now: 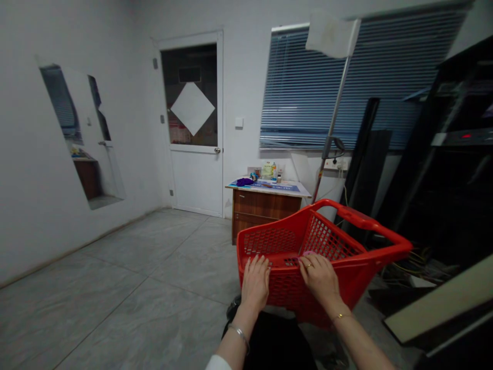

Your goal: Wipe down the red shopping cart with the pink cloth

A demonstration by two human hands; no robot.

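Observation:
A red plastic shopping cart (290, 295) with perforated sides stands in front of me, its handle toward the right. My left hand (256, 282) lies over the near top rim, fingers together and curled across the edge. Farther right on the same rim, my right hand (321, 280) is closed with bent fingers, a ring on one of them. Just past those fingertips a bit of something pink (308, 253) shows inside the cart. What it is, and whether the hand touches it, I cannot tell.
Behind the cart stands a brown wooden cabinet (265, 205) bearing a purple cloth (244, 182) and small bottles. A pole with a white flag (331, 36) rises beside it. Dark panels and a pale board (442, 298) lean at right. A closed white door (196, 180) is at the back.

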